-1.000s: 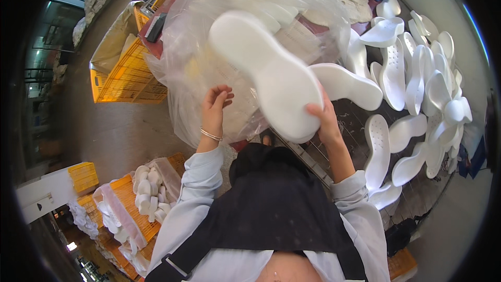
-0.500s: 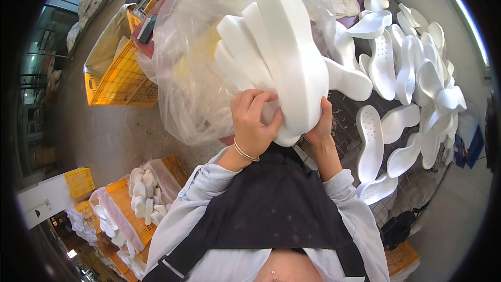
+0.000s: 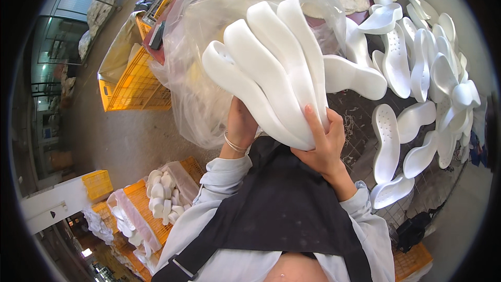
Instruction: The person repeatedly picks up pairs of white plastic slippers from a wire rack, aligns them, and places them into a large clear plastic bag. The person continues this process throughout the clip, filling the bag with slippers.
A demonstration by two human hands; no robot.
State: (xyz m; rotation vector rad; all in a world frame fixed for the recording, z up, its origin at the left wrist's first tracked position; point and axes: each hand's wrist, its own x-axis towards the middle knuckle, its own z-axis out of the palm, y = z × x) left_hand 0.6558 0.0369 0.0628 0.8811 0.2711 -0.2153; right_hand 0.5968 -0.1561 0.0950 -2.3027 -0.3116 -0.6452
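I hold a fanned bunch of three white foam shoe soles (image 3: 271, 68) up in front of me. My right hand (image 3: 321, 143) grips their lower ends from the right, thumb lying along the front sole. My left hand (image 3: 241, 125) is behind and under the bunch on the left, its fingers hidden by the soles. A thin bracelet sits on the left wrist. Just behind the soles bulges a big clear plastic bag (image 3: 209, 62).
Many more white soles (image 3: 417, 68) lie spread over a dark wire-mesh table (image 3: 355, 125) to the right. A yellow plastic crate (image 3: 133, 86) stands left of the bag. Orange crates with bagged white soles (image 3: 156, 198) sit on the concrete floor at lower left.
One second ago I held a single sole with both hands on its end. Now three soles are gathered in a fan, raised closer to me, with my left hand moved behind them.
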